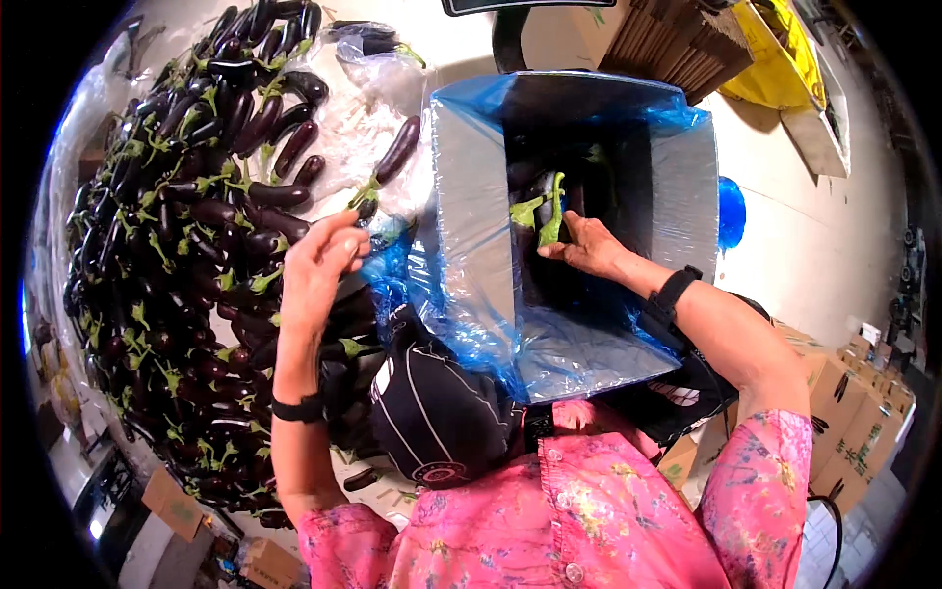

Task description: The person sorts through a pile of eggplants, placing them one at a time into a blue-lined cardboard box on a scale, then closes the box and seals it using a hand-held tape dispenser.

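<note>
Right hand [594, 245] inside a lined box [476, 245], left hand [319, 260] beside a pile of eggplants [186, 245]

The inside of the box is deep in shadow, so the eggplants in it [538, 189] are only partly seen; their green stalks [553, 221] are the clearest part. The right hand reaches to these stalks, with thumb and index finger apart on the near side. Its other fingers are mostly hidden, and I cannot tell if it grips. The left hand has bent fingers close to the stalk end of an eggplant; whether they pinch it, I cannot tell.

A single eggplant [399, 149] lies between the pile and the box, near crumpled clear plastic [353, 108]. Blue film [579, 353] covers the rim of the box and bunches at its left side. A dark cloth item with pale lines [442, 402], of unclear kind, hides part of the pile's lower right.

Behind the box stand folded cardboard sheets [672, 44] and something yellow [785, 64], cut by the fisheye edge. A blue object [731, 211] is half hidden by the box. Around is a pale surface [785, 255], and brown cartons [849, 412] are at the lower right.
</note>
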Demonstrator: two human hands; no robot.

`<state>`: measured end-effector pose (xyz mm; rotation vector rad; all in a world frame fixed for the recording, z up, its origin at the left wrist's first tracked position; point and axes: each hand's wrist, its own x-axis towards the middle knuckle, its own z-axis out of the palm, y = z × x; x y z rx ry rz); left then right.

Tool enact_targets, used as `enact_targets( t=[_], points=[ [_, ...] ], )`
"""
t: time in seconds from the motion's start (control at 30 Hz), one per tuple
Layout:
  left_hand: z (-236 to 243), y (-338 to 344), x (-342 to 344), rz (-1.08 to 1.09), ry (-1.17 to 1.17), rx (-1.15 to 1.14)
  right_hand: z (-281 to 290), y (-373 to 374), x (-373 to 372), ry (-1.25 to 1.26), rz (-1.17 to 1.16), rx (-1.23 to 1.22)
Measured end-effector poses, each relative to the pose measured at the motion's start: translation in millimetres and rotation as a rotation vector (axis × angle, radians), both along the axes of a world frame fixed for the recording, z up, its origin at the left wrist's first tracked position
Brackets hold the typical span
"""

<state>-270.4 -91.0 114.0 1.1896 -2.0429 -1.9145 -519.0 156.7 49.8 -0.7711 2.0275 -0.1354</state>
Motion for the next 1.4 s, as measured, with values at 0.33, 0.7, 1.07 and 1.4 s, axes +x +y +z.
enact_targets(
  t=[0.33,0.7,1.07,1.4],
  points=[
    [-61.8,13.7,92.7,0.312,-0.056,0.165,11.9,-18.3,-36.2,-0.432,-0.382,0.122],
    [-101.8,36.0,77.9,0.183,-0.093,0.219,-67.6,-0.1,-64.0,-0.067,0.189,0.318],
    [-132.2,72.3,141.5,0.216,-0.209,0.025,13.5,-20.9,-36.1,0.366,0.34,0.233],
    [-107.1,20.7,215.2,0.552,-0.355,-0.745,119.0,-49.5,-20.1,-0.073,0.028,-0.047]
  ],
)
